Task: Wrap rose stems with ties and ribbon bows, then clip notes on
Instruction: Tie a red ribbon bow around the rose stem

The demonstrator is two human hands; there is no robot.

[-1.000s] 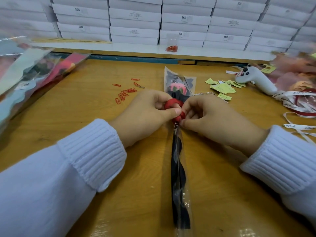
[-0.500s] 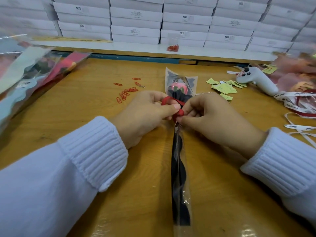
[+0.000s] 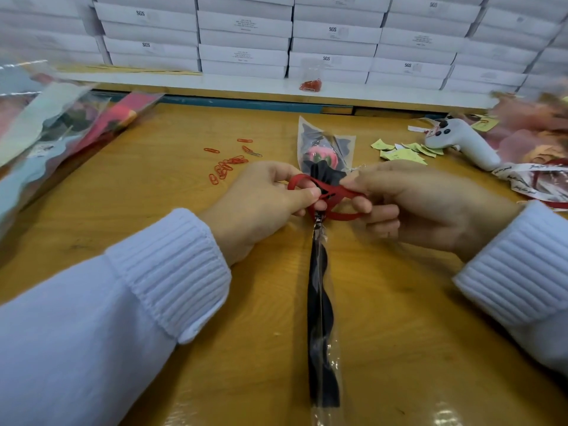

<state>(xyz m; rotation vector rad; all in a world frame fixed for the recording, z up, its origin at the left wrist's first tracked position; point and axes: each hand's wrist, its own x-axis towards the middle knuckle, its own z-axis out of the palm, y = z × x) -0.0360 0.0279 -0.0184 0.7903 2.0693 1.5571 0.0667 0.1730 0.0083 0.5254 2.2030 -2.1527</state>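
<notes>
A wrapped rose (image 3: 319, 155) in a clear sleeve lies lengthwise on the wooden table (image 3: 172, 192), pink bloom far, dark stem (image 3: 319, 318) running toward me. A red ribbon (image 3: 333, 193) crosses the sleeve's neck in two loops. My left hand (image 3: 261, 204) pinches the left loop between thumb and forefinger. My right hand (image 3: 430, 204) pinches the right loop, fingers curled round it. The knot sits between my hands, partly hidden by my fingers.
Red paper clips (image 3: 227, 167) lie scattered left of the rose. Yellow-green notes (image 3: 402, 152) and a white controller (image 3: 464, 142) are at the right, with printed ribbon strips (image 3: 534, 179) beyond. Wrapped roses (image 3: 61, 130) are piled at the left. White boxes (image 3: 246, 35) are stacked behind.
My hands have moved apart sideways, and the ribbon that was bunched between my fingertips now spreads into two loops across the neck.
</notes>
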